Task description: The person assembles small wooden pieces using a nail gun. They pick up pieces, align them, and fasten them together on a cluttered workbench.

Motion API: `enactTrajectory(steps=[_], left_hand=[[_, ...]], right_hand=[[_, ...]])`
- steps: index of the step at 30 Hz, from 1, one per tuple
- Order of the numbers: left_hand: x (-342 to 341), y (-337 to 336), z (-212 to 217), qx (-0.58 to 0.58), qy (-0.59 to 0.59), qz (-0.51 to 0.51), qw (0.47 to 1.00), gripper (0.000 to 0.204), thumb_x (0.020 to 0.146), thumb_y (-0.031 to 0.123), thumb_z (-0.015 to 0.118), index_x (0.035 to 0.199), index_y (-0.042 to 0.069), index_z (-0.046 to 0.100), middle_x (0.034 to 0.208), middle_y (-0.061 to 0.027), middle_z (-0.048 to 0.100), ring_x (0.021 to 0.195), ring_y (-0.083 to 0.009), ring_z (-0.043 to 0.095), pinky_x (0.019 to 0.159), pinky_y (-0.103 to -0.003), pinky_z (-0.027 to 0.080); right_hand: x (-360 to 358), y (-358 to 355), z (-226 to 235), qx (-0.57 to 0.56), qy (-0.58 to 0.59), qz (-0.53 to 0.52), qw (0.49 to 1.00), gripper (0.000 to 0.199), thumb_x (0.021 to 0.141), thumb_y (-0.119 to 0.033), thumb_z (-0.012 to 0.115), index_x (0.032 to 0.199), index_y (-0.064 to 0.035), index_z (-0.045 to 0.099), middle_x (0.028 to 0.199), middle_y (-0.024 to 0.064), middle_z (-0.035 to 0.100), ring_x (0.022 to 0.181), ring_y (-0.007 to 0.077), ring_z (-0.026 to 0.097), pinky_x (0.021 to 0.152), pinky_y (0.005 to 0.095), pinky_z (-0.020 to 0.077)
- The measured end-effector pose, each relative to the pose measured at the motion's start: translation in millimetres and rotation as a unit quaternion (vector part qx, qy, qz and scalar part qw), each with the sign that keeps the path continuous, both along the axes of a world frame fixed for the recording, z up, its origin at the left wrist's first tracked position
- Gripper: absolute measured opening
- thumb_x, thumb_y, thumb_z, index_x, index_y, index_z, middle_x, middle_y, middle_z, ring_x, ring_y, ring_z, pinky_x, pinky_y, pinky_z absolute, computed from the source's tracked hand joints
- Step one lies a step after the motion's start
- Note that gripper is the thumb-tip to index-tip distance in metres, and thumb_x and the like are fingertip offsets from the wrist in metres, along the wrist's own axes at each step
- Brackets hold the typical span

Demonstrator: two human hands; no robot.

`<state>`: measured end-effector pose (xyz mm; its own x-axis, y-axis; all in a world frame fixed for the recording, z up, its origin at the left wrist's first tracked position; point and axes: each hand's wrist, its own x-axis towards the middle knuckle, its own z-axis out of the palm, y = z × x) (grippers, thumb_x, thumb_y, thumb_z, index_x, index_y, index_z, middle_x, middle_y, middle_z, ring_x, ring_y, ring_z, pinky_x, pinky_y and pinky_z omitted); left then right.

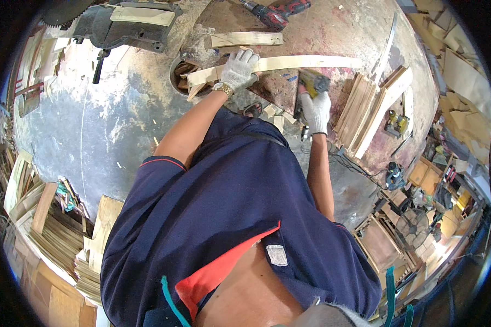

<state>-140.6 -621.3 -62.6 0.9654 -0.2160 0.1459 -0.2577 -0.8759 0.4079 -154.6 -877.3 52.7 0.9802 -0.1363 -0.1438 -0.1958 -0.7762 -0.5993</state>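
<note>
A long pale wooden strip (305,62) lies crosswise in front of me. My left hand (239,70), in a light knit glove, is closed over the strip left of its middle. My right hand (315,109), gloved too, grips a yellow-and-black handheld power tool (314,83). The tool is blurred, so its exact kind is unclear. It is close to the near edge of the strip, and I cannot tell whether the two touch. Beyond the strip lies a shorter wooden piece (247,38).
A red-and-black cordless drill (270,17) lies at the far side. A round bin (174,82) holds wood scraps. Stacked wooden strips (360,111) and another yellow tool (396,124) are on the right. A dark machine with a saw blade (128,32) stands far left.
</note>
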Motion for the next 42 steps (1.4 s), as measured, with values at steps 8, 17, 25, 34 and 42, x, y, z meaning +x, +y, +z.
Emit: enactTrajectory(steps=[8, 17, 25, 34, 42], left_hand=[[0, 2, -5, 0.005, 0.040, -0.017, 0.999, 0.062, 0.077, 0.034, 0.082, 0.131, 0.013, 0.058, 0.135, -0.0134, 0.057, 0.130, -0.0322, 0.053, 0.103, -0.049, 0.046], [0, 2, 5, -0.021, 0.057, -0.017, 0.998, 0.063, 0.073, 0.027, 0.085, 0.127, 0.012, 0.059, 0.132, -0.0137, 0.059, 0.128, -0.0313, 0.055, 0.103, -0.048, 0.046], [3, 2, 2, 0.009, 0.070, -0.027, 0.997, 0.058, 0.075, 0.028, 0.082, 0.125, 0.012, 0.057, 0.131, -0.0140, 0.058, 0.129, -0.0310, 0.053, 0.104, -0.047, 0.045], [2, 0, -14, -0.002, 0.046, 0.008, 0.999, 0.076, 0.080, 0.036, 0.080, 0.142, 0.010, 0.045, 0.140, -0.0161, 0.055, 0.134, -0.0339, 0.052, 0.112, -0.049, 0.041], [0, 3, 11, -0.011, 0.110, -0.002, 0.994, 0.090, 0.079, 0.037, 0.081, 0.152, 0.010, 0.035, 0.145, -0.0192, 0.051, 0.139, -0.0356, 0.049, 0.118, -0.049, 0.038]], right_hand=[[12, 50, -21, 0.105, 0.173, 0.100, 0.974, 0.041, 0.087, -0.032, 0.076, 0.110, 0.0013, 0.073, 0.074, 0.0147, 0.073, 0.065, 0.0246, 0.072, 0.063, 0.0397, 0.0551], [9, 63, -43, -0.026, 0.092, 0.152, 0.984, 0.037, 0.089, -0.031, 0.072, 0.113, -0.0024, 0.074, 0.069, 0.0149, 0.071, 0.062, 0.0258, 0.072, 0.061, 0.0398, 0.0557], [13, 82, -21, -0.040, 0.088, 0.142, 0.985, 0.042, 0.088, -0.032, 0.074, 0.118, -0.0027, 0.072, 0.102, 0.0246, 0.075, 0.101, 0.0420, 0.073, 0.084, 0.0474, 0.0571], [34, 76, -38, 0.046, 0.104, 0.130, 0.985, 0.045, 0.086, -0.030, 0.075, 0.117, 0.0013, 0.068, 0.101, 0.0276, 0.074, 0.099, 0.0462, 0.070, 0.083, 0.0491, 0.0561], [34, 96, -14, 0.001, 0.123, 0.130, 0.984, 0.040, 0.084, -0.030, 0.075, 0.112, -0.0006, 0.071, 0.097, 0.0291, 0.073, 0.097, 0.0469, 0.070, 0.080, 0.0502, 0.0560]])
